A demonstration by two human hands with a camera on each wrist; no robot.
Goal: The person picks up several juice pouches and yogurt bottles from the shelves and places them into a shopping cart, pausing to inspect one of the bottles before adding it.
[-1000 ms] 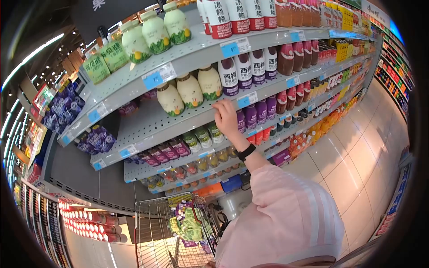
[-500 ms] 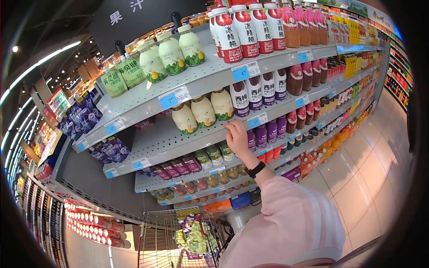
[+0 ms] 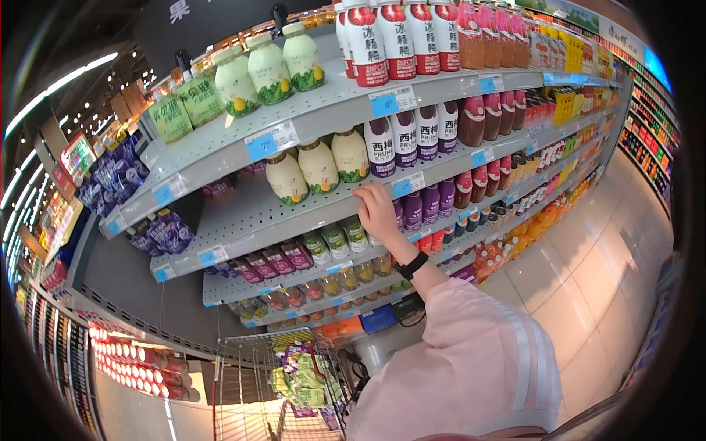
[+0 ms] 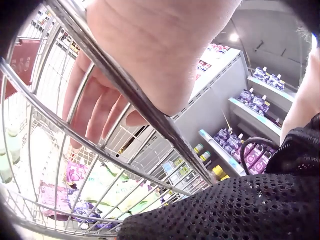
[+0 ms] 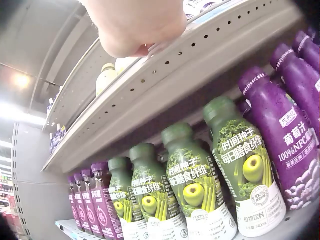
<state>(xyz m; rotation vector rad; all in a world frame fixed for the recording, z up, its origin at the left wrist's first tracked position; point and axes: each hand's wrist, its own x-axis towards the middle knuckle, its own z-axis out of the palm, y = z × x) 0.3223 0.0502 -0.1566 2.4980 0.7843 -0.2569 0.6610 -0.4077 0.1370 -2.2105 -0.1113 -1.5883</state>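
At the shelf edge [image 3: 276, 220], just below cream-coloured bottles [image 3: 318, 167] and left of a blue-and-white price tag, is my right hand [image 3: 376, 209], fingers loosely bent, no bottle in it. The right wrist view has this hand [image 5: 137, 25] against the perforated shelf, fingertips mostly hidden, above green-capped bottles [image 5: 192, 185]. In the left wrist view my left hand [image 4: 135, 55] rests on the cart's metal rim [image 4: 122, 82], its fingers hanging down on the far side. Green and purple packages [image 4: 117, 187] lie in the cart. The head view does not show the left hand.
White-and-purple prune bottles [image 3: 380, 147] stand right of the cream ones; pale green bottles [image 3: 268, 70] and red-and-white bottles [image 3: 365, 48] fill the shelf above. The wire cart [image 3: 243, 382] stands below the shelves. Tiled floor [image 3: 562, 294] extends at the right.
The head view has shifted, first lowering the shelves in the picture, then raising them part way. My right hand stays near the same shelf edge, and the bottles stand as before.
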